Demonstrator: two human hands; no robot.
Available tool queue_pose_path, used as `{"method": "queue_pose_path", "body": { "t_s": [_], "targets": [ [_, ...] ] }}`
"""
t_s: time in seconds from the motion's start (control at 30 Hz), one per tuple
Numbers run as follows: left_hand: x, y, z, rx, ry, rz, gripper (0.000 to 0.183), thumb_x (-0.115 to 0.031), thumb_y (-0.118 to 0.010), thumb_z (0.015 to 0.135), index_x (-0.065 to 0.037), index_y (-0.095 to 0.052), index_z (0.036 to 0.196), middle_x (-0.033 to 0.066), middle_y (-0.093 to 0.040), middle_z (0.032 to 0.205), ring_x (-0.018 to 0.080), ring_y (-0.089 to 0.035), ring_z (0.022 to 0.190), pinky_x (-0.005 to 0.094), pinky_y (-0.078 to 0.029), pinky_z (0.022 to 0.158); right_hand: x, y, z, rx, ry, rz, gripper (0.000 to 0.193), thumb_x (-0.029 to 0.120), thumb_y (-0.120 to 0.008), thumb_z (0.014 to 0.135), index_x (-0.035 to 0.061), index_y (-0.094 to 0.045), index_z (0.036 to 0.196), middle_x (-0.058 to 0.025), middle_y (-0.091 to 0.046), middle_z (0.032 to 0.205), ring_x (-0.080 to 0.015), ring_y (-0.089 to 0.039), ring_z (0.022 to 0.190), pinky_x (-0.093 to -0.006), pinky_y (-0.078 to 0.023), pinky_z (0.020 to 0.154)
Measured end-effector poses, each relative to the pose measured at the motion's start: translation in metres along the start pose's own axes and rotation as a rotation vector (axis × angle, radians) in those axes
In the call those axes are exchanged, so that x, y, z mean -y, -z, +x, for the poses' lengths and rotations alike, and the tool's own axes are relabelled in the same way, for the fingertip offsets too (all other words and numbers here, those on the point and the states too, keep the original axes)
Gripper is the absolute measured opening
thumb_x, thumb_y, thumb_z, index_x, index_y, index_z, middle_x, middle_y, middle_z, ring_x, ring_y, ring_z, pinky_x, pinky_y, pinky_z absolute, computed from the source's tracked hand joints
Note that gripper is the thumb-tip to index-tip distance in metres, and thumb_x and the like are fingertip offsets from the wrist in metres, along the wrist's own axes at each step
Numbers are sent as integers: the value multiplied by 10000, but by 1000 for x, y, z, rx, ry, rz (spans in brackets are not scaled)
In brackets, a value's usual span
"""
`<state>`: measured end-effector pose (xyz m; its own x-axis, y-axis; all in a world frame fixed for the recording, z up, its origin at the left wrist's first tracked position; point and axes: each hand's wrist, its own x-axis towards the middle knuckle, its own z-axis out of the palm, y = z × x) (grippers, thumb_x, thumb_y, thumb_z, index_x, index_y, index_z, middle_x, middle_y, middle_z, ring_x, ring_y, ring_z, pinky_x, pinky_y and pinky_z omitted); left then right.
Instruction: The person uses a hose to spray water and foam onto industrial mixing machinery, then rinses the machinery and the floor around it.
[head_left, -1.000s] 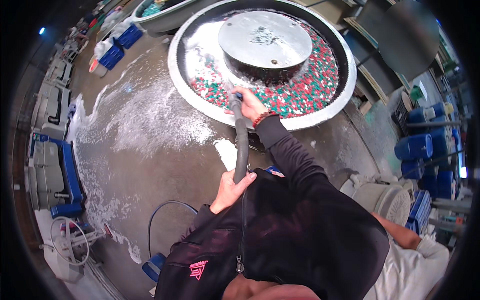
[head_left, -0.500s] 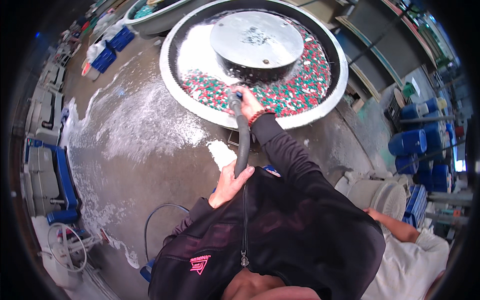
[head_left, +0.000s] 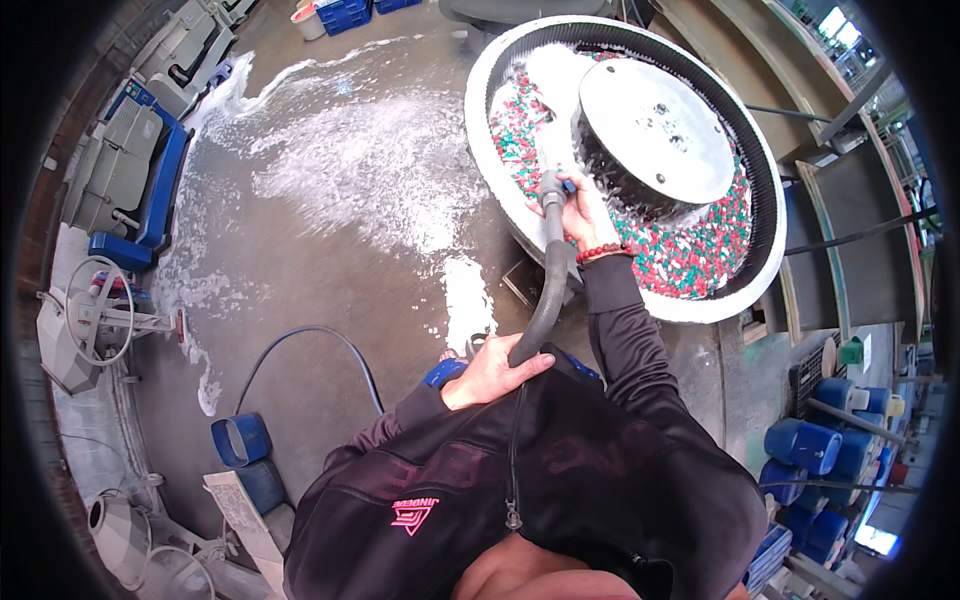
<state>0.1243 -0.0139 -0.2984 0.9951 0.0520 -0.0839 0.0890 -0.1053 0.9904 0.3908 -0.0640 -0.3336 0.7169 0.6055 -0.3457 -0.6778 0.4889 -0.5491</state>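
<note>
My right hand [head_left: 590,220] is closed around the metal nozzle [head_left: 551,192] at the end of a thick grey hose [head_left: 549,295]. A blue lever shows beside its fingers. Lower down, my left hand [head_left: 492,373] grips the same hose close to my jacket. The nozzle is over the near left part of a big round tub [head_left: 484,170] with a white rim and a ribbed dark inner wall. A pale streak, seemingly water, runs from its tip. Small red, green and white pieces [head_left: 690,255] fill the tub, around a metal-topped centre drum [head_left: 655,125]. White foam [head_left: 557,72] covers some pieces at the far left.
Foam and water [head_left: 370,165] spread over the floor left of the tub. A thin dark hose [head_left: 315,328] curves near a blue container [head_left: 240,438]. Grey machines [head_left: 118,170] line the left side. Blue drums [head_left: 803,445] are stacked at right, with grey panels [head_left: 855,270] beyond the tub.
The view has turned, so the tub sits further right. Both hands keep their hold on the hose and nozzle. Less foam covers the pieces. The co-worker at lower right has mostly left the view.
</note>
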Motion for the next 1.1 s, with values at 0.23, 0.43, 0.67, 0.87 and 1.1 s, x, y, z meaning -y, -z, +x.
{"method": "queue_pose_path", "body": {
  "t_s": [0.23, 0.43, 0.67, 0.87, 1.1],
  "targets": [
    [-2, -26, 35, 83, -19, 50, 323, -312, -613, 796, -4, -545, 730, 29, -508, 565, 71, -458, 552, 269, -377, 504, 23, 75, -3, -118, 31, 126, 294, 112, -595, 701, 73, -475, 967, -72, -482, 858, -199, -513, 742, -543, -474, 717],
    [1, -29, 42, 91, -8, -22, 304, -298, -625, 787, -7, -555, 734, 35, -536, 585, 72, -483, 567, 268, -401, 527, 42, 32, 15, -61, 50, 42, 253, 92, -592, 674, 38, -471, 889, -93, -496, 798, -221, -515, 700, -529, -488, 691],
    [-4, -25, 44, 43, 37, -41, 265, -255, -645, 773, -18, -564, 687, 11, -527, 587, 75, -476, 563, 255, -386, 527, 46, 15, 23, 54, 24, -20, 250, 89, -563, 691, -8, -442, 887, -123, -490, 774, -248, -523, 691, -523, -502, 699],
    [9, -19, 42, 22, -30, -64, 263, -246, -643, 778, -13, -562, 688, 8, -520, 567, 66, -465, 545, 246, -373, 505, 42, -5, 26, 39, 50, -49, 291, 88, -577, 678, -27, -439, 906, -134, -480, 807, -260, -518, 723, -520, -495, 718],
    [9, -15, 46, 15, -74, -86, 284, -253, -641, 775, 8, -550, 709, 54, -516, 539, 88, -468, 506, 277, -386, 490, 35, 1, 22, 10, 90, -43, 278, 82, -570, 680, -5, -456, 918, -133, -501, 850, -257, -519, 767, -536, -482, 729]
  ]
}}
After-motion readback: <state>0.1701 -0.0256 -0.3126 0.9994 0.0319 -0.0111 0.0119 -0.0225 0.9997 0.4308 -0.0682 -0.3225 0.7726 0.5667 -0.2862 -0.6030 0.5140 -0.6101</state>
